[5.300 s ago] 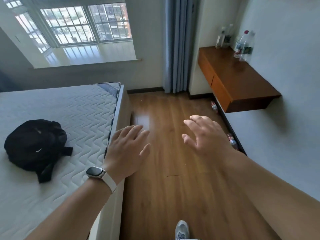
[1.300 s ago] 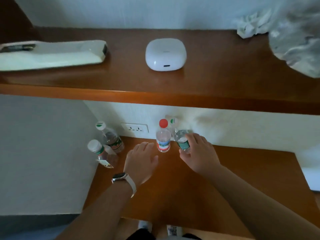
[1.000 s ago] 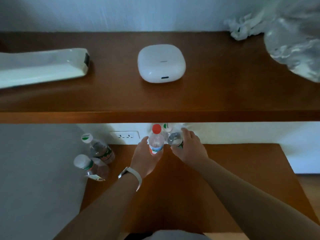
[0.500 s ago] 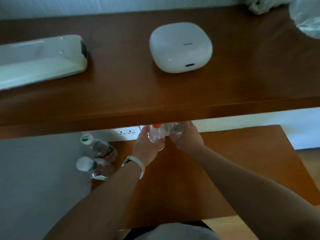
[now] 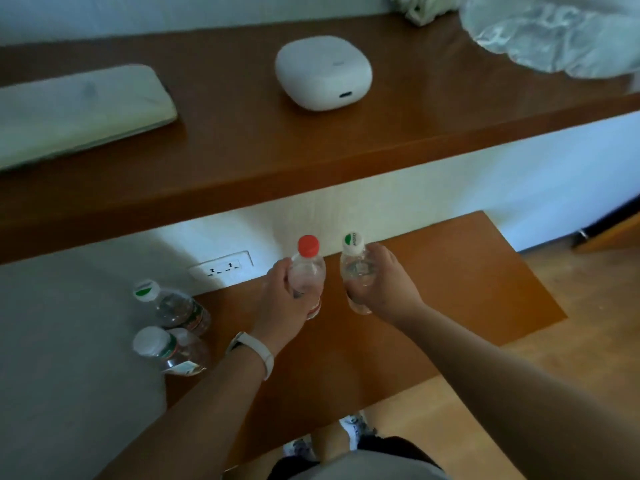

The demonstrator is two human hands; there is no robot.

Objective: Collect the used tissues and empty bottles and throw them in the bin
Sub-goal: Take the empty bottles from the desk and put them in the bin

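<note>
Red-capped bottle (image 5: pixel 307 271): upright, clear, looks empty. The left hand (image 5: pixel 282 301) holds it, fingers wrapped round the body below the shoulder. Green-and-white-capped bottle (image 5: pixel 356 271): upright, held the same way by the right hand (image 5: pixel 382 287). The two bottles sit just beside each other without touching, above the lower wooden shelf (image 5: pixel 467 282). It is hard to tell whether their bases are clear of it.

Judgement: one bottle per hand, gripped mid-body, so both can be carried off in a single trip. Caps are on, so no drips.

Left of the left hand, two more capped bottles (image 5: pixel 173 306) (image 5: pixel 168 353) stand against the wall, untouched; both hands are full, so these would need a second trip. A wall socket (image 5: pixel 221 266) lies beyond the left hand.

Above and beyond both hands is the upper shelf (image 5: pixel 242 157), carrying a white rounded device (image 5: pixel 323 72). Far beyond the right hand are crumpled tissue (image 5: pixel 419 8) and a clear plastic bag (image 5: pixel 554 32). No bin is in view.
</note>
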